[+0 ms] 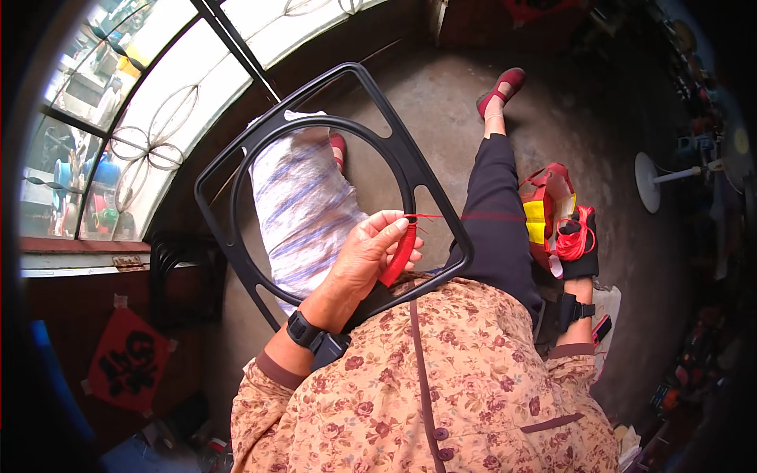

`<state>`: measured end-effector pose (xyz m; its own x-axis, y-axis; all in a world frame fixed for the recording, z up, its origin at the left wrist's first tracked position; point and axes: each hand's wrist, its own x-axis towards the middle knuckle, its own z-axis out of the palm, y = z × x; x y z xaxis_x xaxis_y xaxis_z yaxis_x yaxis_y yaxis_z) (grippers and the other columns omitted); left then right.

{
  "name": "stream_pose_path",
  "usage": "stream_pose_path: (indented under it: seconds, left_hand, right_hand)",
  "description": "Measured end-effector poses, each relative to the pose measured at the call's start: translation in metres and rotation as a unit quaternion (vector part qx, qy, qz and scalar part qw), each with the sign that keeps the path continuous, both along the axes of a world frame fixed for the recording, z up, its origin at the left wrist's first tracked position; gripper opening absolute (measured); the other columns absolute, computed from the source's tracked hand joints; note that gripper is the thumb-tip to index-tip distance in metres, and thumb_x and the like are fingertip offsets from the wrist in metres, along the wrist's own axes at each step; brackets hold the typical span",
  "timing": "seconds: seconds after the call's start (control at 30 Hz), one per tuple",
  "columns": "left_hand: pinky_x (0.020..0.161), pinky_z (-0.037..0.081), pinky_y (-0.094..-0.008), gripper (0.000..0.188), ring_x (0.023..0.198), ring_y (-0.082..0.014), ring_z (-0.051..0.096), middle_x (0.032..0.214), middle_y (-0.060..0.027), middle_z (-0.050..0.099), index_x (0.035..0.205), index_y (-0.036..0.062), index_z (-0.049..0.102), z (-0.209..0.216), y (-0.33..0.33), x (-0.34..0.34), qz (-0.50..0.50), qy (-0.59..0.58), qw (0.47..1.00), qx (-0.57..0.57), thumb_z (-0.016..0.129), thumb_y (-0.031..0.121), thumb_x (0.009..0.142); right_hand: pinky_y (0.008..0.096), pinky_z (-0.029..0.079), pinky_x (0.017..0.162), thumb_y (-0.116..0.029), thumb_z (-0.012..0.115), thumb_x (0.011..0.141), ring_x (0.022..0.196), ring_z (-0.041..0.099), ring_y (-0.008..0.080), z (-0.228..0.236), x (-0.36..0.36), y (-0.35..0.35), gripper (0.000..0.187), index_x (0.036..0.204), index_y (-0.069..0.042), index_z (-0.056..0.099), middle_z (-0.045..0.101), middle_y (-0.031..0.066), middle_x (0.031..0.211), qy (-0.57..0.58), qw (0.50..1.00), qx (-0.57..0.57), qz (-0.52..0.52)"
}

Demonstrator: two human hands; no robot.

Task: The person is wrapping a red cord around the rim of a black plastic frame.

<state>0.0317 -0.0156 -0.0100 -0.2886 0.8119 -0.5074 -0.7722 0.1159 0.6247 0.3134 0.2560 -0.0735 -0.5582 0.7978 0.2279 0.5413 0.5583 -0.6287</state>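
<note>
Black frame apparently being wrapped.
Red cord is pinched by left hand, cord bundle held by right hand; next turn seemingly calls for tension.

Seemingly a room at home, grey concrete floor, window with flower-shaped metalwork, taped-up red paper

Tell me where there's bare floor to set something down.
Bare floor shows between the black frame and the right red shoe, and between that shoe and the white disc. A smaller patch shows through the frame's ring, right of the striped cloth. It's crowded around the right hand, with the red cord and bag, and along the picture's right edge.
</note>
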Motion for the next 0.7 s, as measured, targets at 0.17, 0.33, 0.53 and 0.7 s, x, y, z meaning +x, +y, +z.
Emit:
stream_pose_path:
  seconds: [0.17,0.33,0.53,0.7]
  left_hand:
    - [0.053,0.055,-0.0276,0.021,0.064,-0.0200,0.065,0.080,-0.0136,0.064,0.100,0.0070,0.053,0.004,0.005,0.000,-0.001,-0.023,1.000,0.014,0.058,0.024,0.090]
    - [0.053,0.055,-0.0284,0.018,0.061,-0.0208,0.065,0.077,-0.0140,0.064,0.096,0.0069,0.054,0.004,0.006,-0.004,0.001,-0.007,1.000,-0.005,0.060,0.022,0.089]
    - [0.057,0.055,-0.0282,0.015,0.063,-0.0205,0.065,0.079,-0.0140,0.064,0.092,0.0061,0.053,0.010,-0.002,-0.002,-0.031,-0.006,0.999,0.007,0.060,0.019,0.088]
    - [0.058,0.055,-0.0300,0.016,0.066,-0.0210,0.065,0.081,-0.0144,0.064,0.093,0.0055,0.053,0.015,-0.007,-0.005,-0.082,-0.053,0.995,0.001,0.059,0.019,0.088]
  right_hand:
    - [0.0238,0.044,0.057,-0.043,0.045,0.094,0.065,0.052,0.0122,-0.009,0.003,0.012,0.036,0.100,-0.009,0.052,0.052,0.0027,0.078,0.398,0.744,-0.527,-0.098]
    - [0.0246,0.047,0.070,-0.022,0.060,0.088,0.075,0.057,0.0116,-0.011,-0.034,0.011,0.028,0.109,-0.003,0.057,0.059,0.0014,0.084,0.223,0.948,-0.218,0.057]
    - [0.0231,0.046,0.078,-0.011,0.062,0.085,0.088,0.057,0.0077,0.052,-0.166,-0.051,0.023,0.106,-0.002,0.059,0.062,0.0018,0.095,0.230,0.931,-0.229,0.165]
    - [0.0279,0.044,0.090,-0.011,0.053,0.091,0.101,0.055,0.0124,0.051,-0.224,-0.085,0.028,0.117,-0.001,0.051,0.058,0.0062,0.111,0.268,0.668,-0.622,0.309]
